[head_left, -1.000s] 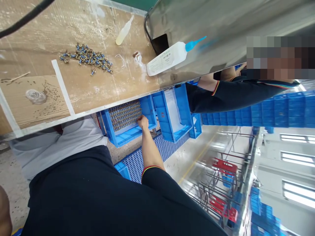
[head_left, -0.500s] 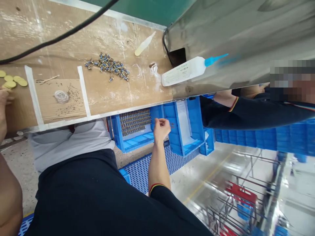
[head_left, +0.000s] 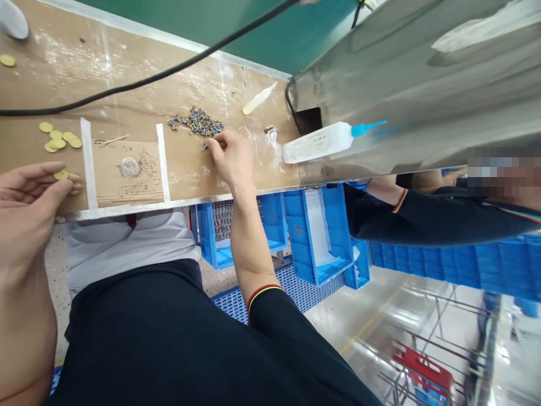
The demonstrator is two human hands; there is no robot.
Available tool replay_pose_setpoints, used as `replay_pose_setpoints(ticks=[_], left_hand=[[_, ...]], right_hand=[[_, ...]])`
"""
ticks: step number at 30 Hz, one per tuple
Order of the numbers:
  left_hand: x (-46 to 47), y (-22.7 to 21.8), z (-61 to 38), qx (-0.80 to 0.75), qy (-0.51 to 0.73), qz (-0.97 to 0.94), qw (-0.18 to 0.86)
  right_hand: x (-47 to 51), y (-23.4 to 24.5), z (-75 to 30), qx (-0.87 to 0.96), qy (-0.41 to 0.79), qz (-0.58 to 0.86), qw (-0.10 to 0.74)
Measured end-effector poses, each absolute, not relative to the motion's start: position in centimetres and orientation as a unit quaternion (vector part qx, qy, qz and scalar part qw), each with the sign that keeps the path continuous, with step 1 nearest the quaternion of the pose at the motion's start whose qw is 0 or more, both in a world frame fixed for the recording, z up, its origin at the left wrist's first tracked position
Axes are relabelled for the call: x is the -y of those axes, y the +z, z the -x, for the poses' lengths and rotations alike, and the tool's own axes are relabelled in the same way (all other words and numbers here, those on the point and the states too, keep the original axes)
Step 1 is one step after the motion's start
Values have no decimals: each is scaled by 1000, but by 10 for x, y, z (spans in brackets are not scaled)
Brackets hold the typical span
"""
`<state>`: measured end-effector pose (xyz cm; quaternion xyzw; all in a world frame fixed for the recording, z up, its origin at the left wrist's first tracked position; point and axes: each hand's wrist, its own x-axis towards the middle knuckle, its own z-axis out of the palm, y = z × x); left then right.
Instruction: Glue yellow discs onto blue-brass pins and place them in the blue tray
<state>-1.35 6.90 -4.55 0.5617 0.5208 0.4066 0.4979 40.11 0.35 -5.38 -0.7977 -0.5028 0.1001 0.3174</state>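
My right hand (head_left: 230,158) rests on the wooden bench (head_left: 127,101), its thumb and forefinger pinched on a small part at the near edge of a pile of blue-and-brass parts (head_left: 198,122). At the far left my left hand (head_left: 31,197) holds one yellow disc (head_left: 60,175) between thumb and fingers at the bench edge. More yellow discs (head_left: 59,138) lie loose just beyond it. Below the bench stands a blue bin (head_left: 207,237) with rows of the same parts, partly hidden by my right forearm.
A white glue bottle with a blue nozzle (head_left: 325,142) lies beside a grey metal housing (head_left: 401,84). A black cable (head_left: 147,82) crosses the bench. A clear blob (head_left: 129,167) sits between white tape strips. A second blue bin (head_left: 321,237) and a co-worker's dark sleeve (head_left: 422,217) are on the right.
My right hand left the blue bin under the bench, rose closed, and now pinches at the parts pile on the bench. My left hand with a disc has come into view.
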Motion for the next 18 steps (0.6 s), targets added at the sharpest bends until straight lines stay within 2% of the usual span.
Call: replay_pose_setpoints(ticks=[2,10,18], left_hand=[[-60,-44,10,-526,442,-562,459],[-52,-47,8,-523,419,-554,495],[-51,-49,2,-480,438,-548,527]], right_hand=[[-14,-54,-401,507,100,807,286],[-7,-42,-393,534,155,778,292],[11,-48,-315,516,267,628,518]])
